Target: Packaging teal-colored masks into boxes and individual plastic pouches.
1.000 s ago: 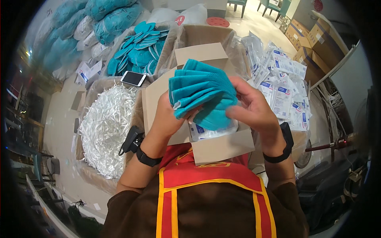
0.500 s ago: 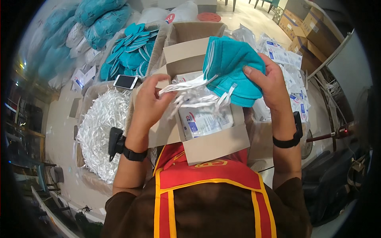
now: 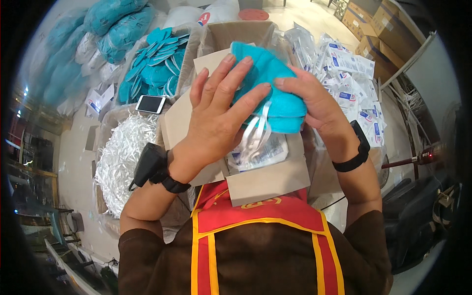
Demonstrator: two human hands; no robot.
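Observation:
A stack of folded teal face masks [image 3: 275, 105] with white ear loops [image 3: 255, 132] is tilted above an open cardboard box [image 3: 268, 179]. My right hand [image 3: 314, 101] grips its right side, thumb on top and the other fingers mostly underneath. Spread across the stack's left side is my left hand [image 3: 216, 110], back of the hand up and fingers apart, the thumb and fingertips touching the fabric. Part of the stack is hidden under it. Below the dangling loops, a white printed packet [image 3: 265, 152] lies inside the box.
To the left, a carton holds white strips [image 3: 125, 167]; a phone [image 3: 150, 104] rests at its far edge. Beyond stands a bin of loose teal masks [image 3: 157, 69]. White packets [image 3: 346, 96] are heaped at right, with stacked cartons [image 3: 373, 34] behind.
My left hand has moved from the white ear loops up onto the masks, its fingers spreading. The stack has shifted left and turned, and the loops now hang down over the box.

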